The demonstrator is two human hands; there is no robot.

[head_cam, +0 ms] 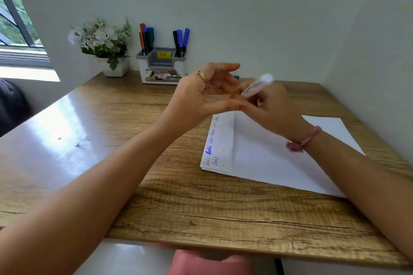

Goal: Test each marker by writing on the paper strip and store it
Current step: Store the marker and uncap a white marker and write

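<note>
The right hand point(271, 107) is curled around a blurred white-barrelled marker point(257, 86), clamped on its lower barrel, hovering above the far end of the folded white paper strip point(220, 140) at about one o'clock from table centre. The left hand point(201, 94) hangs relaxed with fingers spread, its tips just beside the marker's lower end; whether it pinches a cap I cannot tell. Judging by this, the marker is being uncapped or recapped. Steady the barrel, pull straight along its axis, then write in the bare patch beside the existing coloured scribbles. The grey-and-white plastic pen organiser point(162, 67), at twelve o'clock on the wooden table point(201, 207), waits for storage.
</note>
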